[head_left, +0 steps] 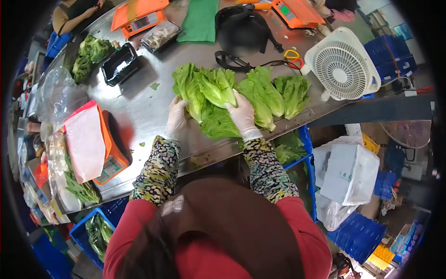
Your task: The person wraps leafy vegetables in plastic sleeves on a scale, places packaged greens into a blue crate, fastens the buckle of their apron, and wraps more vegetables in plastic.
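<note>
Several heads of green lettuce lie at the middle of the metal table. My left hand, in a white glove, grips the side of the leftmost lettuce, its fingers partly hidden by the leaves. The fingers of my right hand, gloved too, are closed round the stem end of a lettuce that rests partly over the left one. Loose lettuce leaves spread below, between my hands. To the right of my right hand are a long lettuce and a smaller lettuce.
A white fan stands at the right, near scissors and a black bag. Orange scales flank the left side, with a black tray further back. Blue crates sit below the table edge. Another person's arm shows far left.
</note>
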`<state>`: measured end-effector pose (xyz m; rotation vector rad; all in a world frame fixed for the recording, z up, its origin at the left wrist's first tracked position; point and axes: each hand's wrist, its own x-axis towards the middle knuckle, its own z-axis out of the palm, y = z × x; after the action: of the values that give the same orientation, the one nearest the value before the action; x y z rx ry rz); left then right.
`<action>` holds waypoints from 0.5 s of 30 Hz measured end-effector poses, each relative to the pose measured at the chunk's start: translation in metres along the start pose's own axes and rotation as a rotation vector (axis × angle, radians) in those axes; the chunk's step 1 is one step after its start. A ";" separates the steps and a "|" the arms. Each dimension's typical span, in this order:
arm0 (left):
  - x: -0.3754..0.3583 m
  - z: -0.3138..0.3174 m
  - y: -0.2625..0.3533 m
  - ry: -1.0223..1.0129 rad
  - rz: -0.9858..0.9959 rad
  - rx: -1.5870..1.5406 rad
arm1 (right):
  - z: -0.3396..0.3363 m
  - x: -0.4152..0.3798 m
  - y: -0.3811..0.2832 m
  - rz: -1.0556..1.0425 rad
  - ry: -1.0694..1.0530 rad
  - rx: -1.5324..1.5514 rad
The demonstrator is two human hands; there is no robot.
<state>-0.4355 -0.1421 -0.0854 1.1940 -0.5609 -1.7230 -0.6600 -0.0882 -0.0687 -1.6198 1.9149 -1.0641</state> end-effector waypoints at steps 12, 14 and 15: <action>-0.050 -0.086 0.030 -0.284 -0.045 -0.821 | 0.002 -0.008 -0.004 -0.159 0.260 0.124; -0.059 -0.092 0.035 -0.255 -0.076 -0.952 | 0.003 -0.010 -0.010 0.160 0.163 0.641; -0.063 -0.094 0.037 -0.239 -0.089 -1.017 | 0.003 -0.007 -0.012 0.226 0.151 0.633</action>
<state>-0.3297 -0.0914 -0.0670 0.2901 0.2575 -1.8528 -0.6483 -0.0825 -0.0628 -0.9734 1.5628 -1.5241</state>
